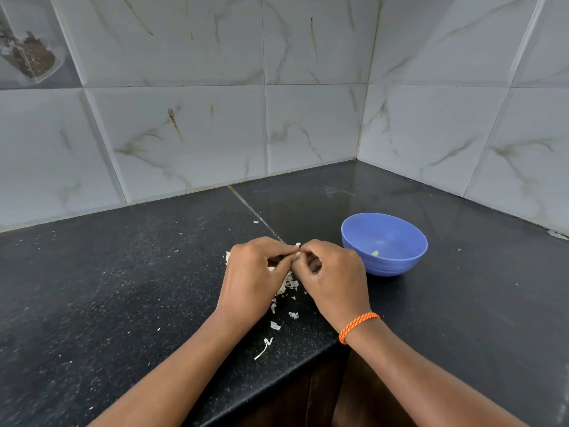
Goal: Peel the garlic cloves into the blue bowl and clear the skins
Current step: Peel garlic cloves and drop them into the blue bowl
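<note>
Left hand and right hand brought together over counter, fingertips meeting at centre, both curled and pinching a small clove. Mostly hidden btwn fingers; only a pale scrap of it or its skin shows at the pinch point. Can't tell which hand holds and which strips. Orange cord round right wrist.

Handling, judged: clove light, small, firm but bruisable w/ too much squeeze. Once bare, likely slick and a bit sticky, so apt to pop out of a fingertip pinch. Best held across flat sides w/ thumb and forefinger of one hand, other hand's nail catching skin at root end or tip where it lifts easiest. Skin itself papery, dry, near weightless, tears in flakes and clings to fingers.

Directly under and behind hands: heap of skins, partly covered by palms, w/ another bit poking out past left hand's far edge. Loose flakes trail toward counter's near edge, plus a thin curled stem strip. A few specks farther off, one beyond hands near the slab joint. Will scatter w/ any draught or quick sweep, so gather by cupping, not flicking.

Bowl just right of right hand, blue, upright, near but apparently not touching. Inside, one pale peeled piece on bottom, so only little done yet by the look of it. Bowl looks like light plastic, likely to slide if bumped.

Tiled wall behind and to right.
</note>
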A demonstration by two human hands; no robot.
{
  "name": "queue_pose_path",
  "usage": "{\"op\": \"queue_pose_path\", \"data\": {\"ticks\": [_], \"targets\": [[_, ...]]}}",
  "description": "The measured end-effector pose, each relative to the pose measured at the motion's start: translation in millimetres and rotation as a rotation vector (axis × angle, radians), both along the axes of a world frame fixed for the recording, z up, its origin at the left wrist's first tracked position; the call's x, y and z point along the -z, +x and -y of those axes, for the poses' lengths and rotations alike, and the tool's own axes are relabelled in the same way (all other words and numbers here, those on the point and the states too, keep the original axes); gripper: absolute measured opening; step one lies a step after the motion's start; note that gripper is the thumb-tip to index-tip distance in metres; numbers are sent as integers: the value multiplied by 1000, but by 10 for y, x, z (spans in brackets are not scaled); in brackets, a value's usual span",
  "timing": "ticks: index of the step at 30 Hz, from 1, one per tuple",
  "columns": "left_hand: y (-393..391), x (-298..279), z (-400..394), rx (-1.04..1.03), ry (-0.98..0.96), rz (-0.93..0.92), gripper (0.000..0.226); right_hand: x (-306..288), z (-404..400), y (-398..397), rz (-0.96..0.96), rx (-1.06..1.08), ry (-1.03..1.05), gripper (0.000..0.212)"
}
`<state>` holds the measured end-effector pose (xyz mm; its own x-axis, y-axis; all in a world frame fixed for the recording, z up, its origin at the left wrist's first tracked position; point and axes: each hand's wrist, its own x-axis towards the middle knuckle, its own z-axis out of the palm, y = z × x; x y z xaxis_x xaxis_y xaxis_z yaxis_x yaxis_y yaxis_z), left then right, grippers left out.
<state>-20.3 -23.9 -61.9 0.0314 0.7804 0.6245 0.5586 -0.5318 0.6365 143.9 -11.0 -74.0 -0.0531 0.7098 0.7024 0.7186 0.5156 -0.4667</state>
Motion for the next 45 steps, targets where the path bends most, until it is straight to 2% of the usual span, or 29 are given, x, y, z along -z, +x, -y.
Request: {"op": "queue_pose_path", "data": {"ticks": [4, 6, 16, 22, 25, 27, 30, 34, 37, 45], "targets": [[21, -22, 11, 36, -142, 217, 16, -22, 1, 1, -184, -89, -77, 20], [28, -26, 16, 43, -190, 279, 15, -19, -1, 3, -205, -111, -93, 13], [32, -26, 36, 72, -181, 259, 12, -25, -30, 14, -285, -156, -119, 9], [20, -20, 7, 132, -246, 357, 10, -27, -51, 18, -389, -204, -162, 17], [-16, -35, -28, 160, -274, 438, 9, -32, -44, 42, -468, -311, -261, 10], [-46, -35, -47, 154, -279, 451, 9, -21, -51, 52, -497, -365, -332, 16], [-60, -25, -47, 127, -266, 419, 9, -16, -62, 55, -501, -388, -373, 23], [-55, -12, -50, 95, -246, 416, 10, -31, -28, 52, -450, -388, -371, 8], [-58, -14, -54, 101, -261, 419, 12, -35, -42, 73, -471, -391, -356, 7], [-54, -31, -44, 205, -359, 620, 13, -16, -64, 71, -479, -435, -394, 8]]}}
